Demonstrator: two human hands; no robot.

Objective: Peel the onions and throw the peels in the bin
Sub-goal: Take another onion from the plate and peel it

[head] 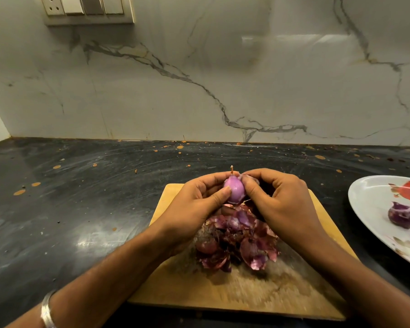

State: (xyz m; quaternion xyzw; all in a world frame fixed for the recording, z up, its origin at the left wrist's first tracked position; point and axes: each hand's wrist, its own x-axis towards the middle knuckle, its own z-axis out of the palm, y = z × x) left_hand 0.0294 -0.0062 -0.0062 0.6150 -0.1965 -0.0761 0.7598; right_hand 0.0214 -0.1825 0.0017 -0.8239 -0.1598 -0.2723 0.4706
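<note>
Your left hand (199, 197) gripped small onion (235, 191) above cutting board (175, 280); your right hand (277, 197) pinched loose skin at its side. Peels (237, 242) heaped below. Right fingertips hidden behind onion.

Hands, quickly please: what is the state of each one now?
Left hand: holds the onion, fingers curled around it.
Right hand: pinches a piece of peel at the onion's side.

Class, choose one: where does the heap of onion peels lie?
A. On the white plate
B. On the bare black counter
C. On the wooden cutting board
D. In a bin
C: the heap of onion peels lies on the wooden cutting board, beneath both hands.
</note>
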